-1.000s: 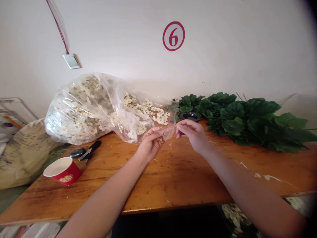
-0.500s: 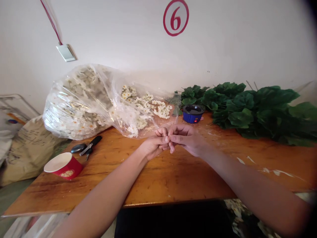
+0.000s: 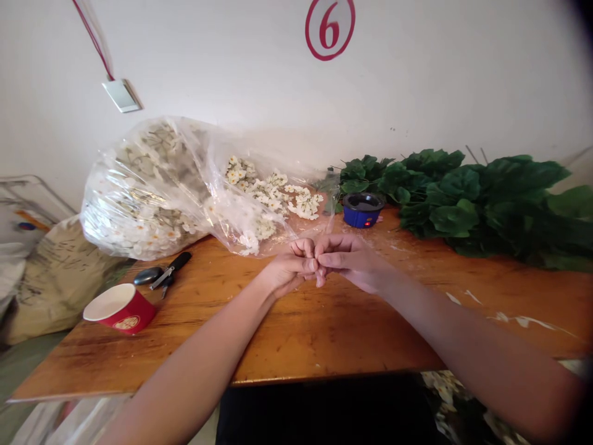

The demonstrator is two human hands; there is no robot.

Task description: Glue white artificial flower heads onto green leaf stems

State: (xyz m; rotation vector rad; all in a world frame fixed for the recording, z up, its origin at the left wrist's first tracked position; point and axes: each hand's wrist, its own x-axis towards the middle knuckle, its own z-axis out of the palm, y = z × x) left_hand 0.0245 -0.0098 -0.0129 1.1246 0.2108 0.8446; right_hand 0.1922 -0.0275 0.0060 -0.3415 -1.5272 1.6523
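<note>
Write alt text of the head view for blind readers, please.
A left hand and right hand pinch close together over a wooden table; anything held is too small to tell. Beyond them are a clear bag with white flowers, a blue pot and green leaves; a red cup is at left.

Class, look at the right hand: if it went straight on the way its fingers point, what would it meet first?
The right hand would meet the left hand first; they appear to touch, though something thin between them could be hidden.

Red cup near apparent keys
</note>
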